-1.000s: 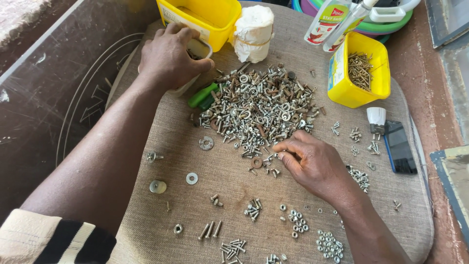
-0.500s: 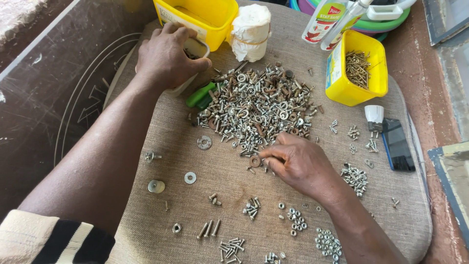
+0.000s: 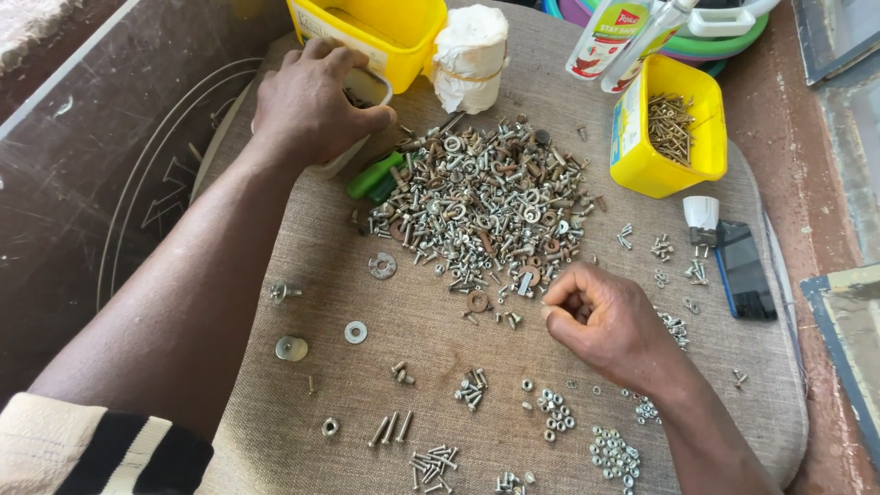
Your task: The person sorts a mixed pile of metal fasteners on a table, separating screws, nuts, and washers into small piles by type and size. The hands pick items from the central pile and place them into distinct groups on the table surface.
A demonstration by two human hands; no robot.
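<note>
A big heap of mixed screws, nuts and washers [image 3: 486, 211] lies on a round, burlap-covered table [image 3: 440, 344]. My right hand [image 3: 610, 321] sits at the heap's near right edge with its fingertips pinched together; what is between them is hidden. My left hand [image 3: 312, 101] is curled over the rim of a white cup [image 3: 367, 90] at the far left, beside the heap. Small sorted groups lie near me: nuts [image 3: 616, 454], screws [image 3: 431, 458] and flat washers [image 3: 356, 332].
A yellow tub of nails [image 3: 669, 128] stands at the right, another yellow tub [image 3: 385, 27] at the back, with a white wrapped roll [image 3: 469, 60] beside it. A green tool handle [image 3: 376, 176] lies by the cup. A dark phone [image 3: 744, 270] rests near the right edge.
My right hand has drawn back from the heap toward the right with its fingers pinched. My left hand has stayed on the white cup.
</note>
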